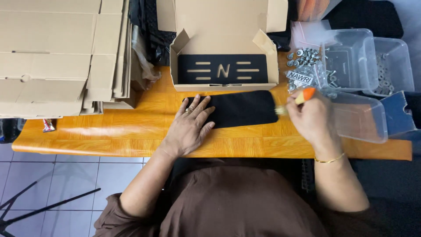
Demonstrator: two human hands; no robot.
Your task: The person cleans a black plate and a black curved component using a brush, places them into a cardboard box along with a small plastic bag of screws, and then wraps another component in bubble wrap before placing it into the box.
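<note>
Your flat black rectangular panel with rounded corners lies face up on the orange wooden table, just in front of the open cardboard box. Your small orange-handled brush sits at the panel's right end, bristles at its edge, handle tilted up toward the box's right corner.
</note>
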